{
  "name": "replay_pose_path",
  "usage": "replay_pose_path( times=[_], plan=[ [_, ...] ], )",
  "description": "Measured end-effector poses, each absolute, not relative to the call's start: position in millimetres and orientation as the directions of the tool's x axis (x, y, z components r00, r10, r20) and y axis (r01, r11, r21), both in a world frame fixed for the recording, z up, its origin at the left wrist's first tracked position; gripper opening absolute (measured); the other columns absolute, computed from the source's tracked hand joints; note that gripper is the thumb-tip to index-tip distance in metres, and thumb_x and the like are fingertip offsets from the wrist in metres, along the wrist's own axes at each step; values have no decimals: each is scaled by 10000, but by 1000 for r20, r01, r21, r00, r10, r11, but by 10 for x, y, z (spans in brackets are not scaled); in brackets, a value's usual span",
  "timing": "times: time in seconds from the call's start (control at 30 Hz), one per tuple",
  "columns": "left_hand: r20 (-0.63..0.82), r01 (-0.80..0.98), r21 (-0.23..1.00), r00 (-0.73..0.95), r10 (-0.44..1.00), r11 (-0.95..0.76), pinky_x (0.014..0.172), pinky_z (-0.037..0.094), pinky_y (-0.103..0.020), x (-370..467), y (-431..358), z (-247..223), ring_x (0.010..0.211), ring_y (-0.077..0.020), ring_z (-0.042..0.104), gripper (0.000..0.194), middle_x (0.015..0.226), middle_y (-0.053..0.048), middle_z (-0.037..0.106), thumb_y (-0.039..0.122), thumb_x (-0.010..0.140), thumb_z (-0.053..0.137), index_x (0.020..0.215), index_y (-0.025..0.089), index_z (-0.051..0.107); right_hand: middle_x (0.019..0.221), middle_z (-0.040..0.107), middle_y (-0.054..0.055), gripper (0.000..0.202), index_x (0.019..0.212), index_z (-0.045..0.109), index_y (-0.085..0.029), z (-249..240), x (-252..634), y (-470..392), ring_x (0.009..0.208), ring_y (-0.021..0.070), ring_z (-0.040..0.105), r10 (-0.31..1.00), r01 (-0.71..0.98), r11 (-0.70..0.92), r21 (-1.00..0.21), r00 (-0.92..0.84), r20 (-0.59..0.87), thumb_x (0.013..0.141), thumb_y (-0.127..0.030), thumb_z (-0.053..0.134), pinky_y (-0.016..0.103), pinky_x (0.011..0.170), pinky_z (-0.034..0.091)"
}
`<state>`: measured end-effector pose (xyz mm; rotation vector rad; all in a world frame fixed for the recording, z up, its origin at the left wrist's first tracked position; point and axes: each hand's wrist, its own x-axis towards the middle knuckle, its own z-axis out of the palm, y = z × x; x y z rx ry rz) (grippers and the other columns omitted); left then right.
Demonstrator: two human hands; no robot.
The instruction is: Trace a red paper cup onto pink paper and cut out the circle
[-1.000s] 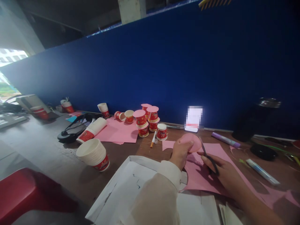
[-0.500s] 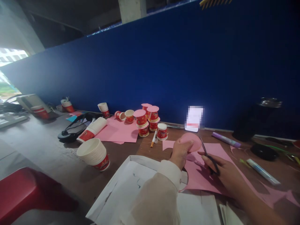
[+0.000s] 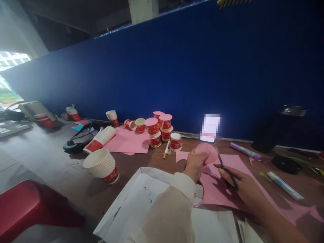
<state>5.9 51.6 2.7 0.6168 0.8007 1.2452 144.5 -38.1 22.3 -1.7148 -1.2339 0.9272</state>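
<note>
My left hand (image 3: 195, 165) pinches a round pink paper disc (image 3: 208, 153), holding it above a larger pink paper sheet (image 3: 215, 194). In my right hand (image 3: 239, 184) is a pair of dark-handled scissors (image 3: 229, 172), its blades pointing up beside the disc's right edge. Fingers hide part of the handles. Left of my hands, red paper cups topped with pink discs (image 3: 166, 117) stand stacked in a cluster. One upside-down red cup (image 3: 175, 143) sits closer to me, next to a small orange-and-white stick (image 3: 166, 150).
A white box lid (image 3: 131, 202) lies under my left forearm. Nested paper cups (image 3: 101, 165) and a black strap (image 3: 81, 138) are on the left. A lit phone (image 3: 210, 128) leans on the blue partition (image 3: 177, 67). Purple tube (image 3: 245, 151), clear glue tube (image 3: 285, 185) and paper scraps lie right.
Almost nothing differs. The whole view shifts very slightly, while both hands keep their hold on the disc and the scissors in nearly the same place.
</note>
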Motion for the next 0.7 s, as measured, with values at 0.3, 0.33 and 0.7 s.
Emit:
replay_pose_path(
  times=[0.3, 0.33, 0.7],
  plan=[
    [-207, -567, 789, 118, 971, 237, 732, 548, -328, 58, 522, 13, 816, -210, 674, 518, 875, -64, 721, 320, 548, 933, 988, 153, 717, 808, 764, 56, 619, 1161, 827, -228, 217, 1478, -351, 542, 186, 568, 971, 407, -160, -899, 228, -69, 761, -681, 696, 378, 598, 523],
    [-212, -559, 793, 122, 970, 243, 726, 548, -323, 56, 522, 14, 818, -210, 677, 523, 876, -64, 720, 323, 547, 933, 992, 153, 718, 793, 760, 53, 621, 1155, 828, -224, 223, 1478, -354, 534, 185, 564, 971, 409, -156, -899, 228, -65, 754, -679, 699, 379, 596, 524],
    [-188, -569, 792, 117, 975, 221, 705, 561, -303, 60, 549, -45, 859, -219, 691, 511, 916, -77, 741, 324, 559, 936, 994, 153, 731, 851, 790, 57, 620, 1149, 829, -226, 225, 1481, -344, 534, 193, 591, 973, 426, -156, -891, 223, -64, 749, -679, 691, 386, 611, 533]
  ],
)
